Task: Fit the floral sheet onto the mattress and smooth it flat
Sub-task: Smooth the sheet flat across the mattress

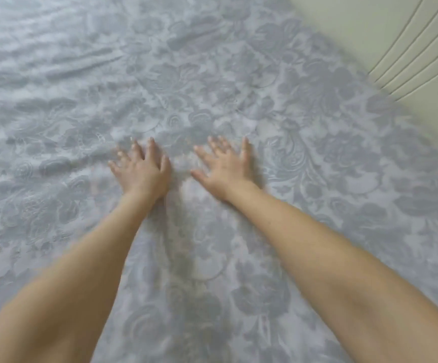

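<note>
The floral sheet (252, 82), pale blue-grey with a darker rose pattern, covers the mattress across nearly the whole view. My left hand (142, 171) lies palm down on it near the middle, fingers spread. My right hand (225, 167) rests flat beside it, a short gap apart, fingers spread too. Both forearms reach in from the bottom edge. Neither hand holds any cloth. Shallow wrinkles ripple across the sheet at the far left and upper left; the cloth around the hands looks flatter. The mattress itself is hidden under the sheet.
A cream padded headboard (406, 43) with curved stitched lines runs along the top right, meeting the sheet's right edge.
</note>
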Demonstrator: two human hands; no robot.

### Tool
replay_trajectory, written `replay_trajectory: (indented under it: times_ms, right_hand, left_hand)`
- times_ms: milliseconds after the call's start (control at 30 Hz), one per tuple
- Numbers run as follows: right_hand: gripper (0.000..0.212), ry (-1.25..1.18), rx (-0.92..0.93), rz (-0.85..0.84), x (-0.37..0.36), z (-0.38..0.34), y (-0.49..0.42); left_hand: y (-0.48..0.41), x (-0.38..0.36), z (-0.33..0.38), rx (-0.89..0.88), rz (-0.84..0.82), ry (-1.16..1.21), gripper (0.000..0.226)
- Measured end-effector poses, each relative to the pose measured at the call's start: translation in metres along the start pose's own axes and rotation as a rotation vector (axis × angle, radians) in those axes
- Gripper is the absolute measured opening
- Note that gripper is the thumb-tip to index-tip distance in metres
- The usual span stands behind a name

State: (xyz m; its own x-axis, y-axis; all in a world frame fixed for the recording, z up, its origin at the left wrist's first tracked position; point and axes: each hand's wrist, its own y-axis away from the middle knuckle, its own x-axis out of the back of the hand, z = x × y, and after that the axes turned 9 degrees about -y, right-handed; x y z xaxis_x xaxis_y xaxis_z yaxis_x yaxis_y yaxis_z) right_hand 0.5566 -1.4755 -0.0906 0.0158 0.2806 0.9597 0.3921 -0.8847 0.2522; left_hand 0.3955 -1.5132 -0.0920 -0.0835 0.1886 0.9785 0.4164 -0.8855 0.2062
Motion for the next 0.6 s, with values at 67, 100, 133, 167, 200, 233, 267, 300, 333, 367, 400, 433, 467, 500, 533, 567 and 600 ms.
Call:
replay_trajectory:
  times_ms: [67, 100, 133, 167, 200, 233, 267, 300, 333, 367, 400, 433, 467, 500, 533, 567, 600]
  right_hand:
    - [0.064, -0.033, -0.18, 0.107, -0.011, 0.093, 0.034]
    - [0.066, -0.037, -0.268, 0.173, -0.015, 0.136, 0.067]
    - [0.067, -0.024, -0.364, 0.223, -0.019, 0.173, 0.109]
    - [0.067, -0.01, -0.458, 0.251, -0.023, 0.201, 0.155]
    - [0.068, -0.02, -0.568, 0.261, -0.027, 0.218, 0.199]
    - [0.068, -0.045, -0.685, 0.251, -0.031, 0.225, 0.236]
    - [0.069, -0.07, -0.786, 0.216, -0.033, 0.225, 0.265]
    - [0.071, -0.104, -0.856, 0.179, -0.031, 0.222, 0.285]
    - [0.072, -0.148, -0.901, 0.155, -0.026, 0.216, 0.294]
    - [0.072, -0.174, -0.934, 0.158, -0.015, 0.211, 0.293]
    - [0.071, -0.186, -0.943, 0.186, -0.004, 0.209, 0.285]
    - [0.069, -0.184, -0.919, 0.243, 0.009, 0.208, 0.269]
    - [0.066, -0.189, -0.845, 0.301, 0.021, 0.207, 0.245]
    - [0.062, -0.183, -0.735, 0.359, 0.032, 0.206, 0.215]
    - [0.059, -0.177, -0.606, 0.372, 0.04, 0.206, 0.184]
    - [0.057, -0.135, -0.463, 0.317, 0.043, 0.209, 0.155]
    - [0.057, -0.085, -0.349, 0.221, 0.045, 0.219, 0.135]
  left_hand:
    - [0.01, -0.025, 0.06, -0.061, 0.003, -0.035, 0.057]
    - [0.028, -0.037, 0.086, -0.132, 0.051, -0.039, 0.055]
    - [0.052, -0.046, 0.106, -0.208, 0.089, -0.031, 0.054]
    - [0.08, -0.053, 0.121, -0.278, 0.113, -0.018, 0.053]
    - [0.109, -0.056, 0.132, -0.353, 0.123, -0.015, 0.053]
    - [0.141, -0.056, 0.14, -0.433, 0.116, -0.021, 0.053]
    - [0.176, -0.055, 0.146, -0.53, 0.076, -0.006, 0.052]
    - [0.212, -0.052, 0.153, -0.652, 0.01, 0.01, 0.051]
    - [0.245, -0.048, 0.158, -0.776, -0.047, 0.008, 0.05]
    - [0.265, -0.044, 0.161, -0.882, -0.072, 0.015, 0.049]
    - [0.27, -0.039, 0.163, -0.973, -0.073, 0.031, 0.048]
    - [0.26, -0.032, 0.165, -1.027, -0.031, 0.049, 0.045]
    - [0.244, -0.027, 0.167, -1.024, 0.035, 0.064, 0.044]
    - [0.226, -0.022, 0.171, -0.971, 0.085, 0.071, 0.043]
    - [0.206, -0.016, 0.177, -0.857, 0.135, 0.065, 0.046]
    - [0.19, -0.013, 0.185, -0.723, 0.127, 0.041, 0.05]
    - [0.183, -0.012, 0.197, -0.597, 0.08, 0.023, 0.054]
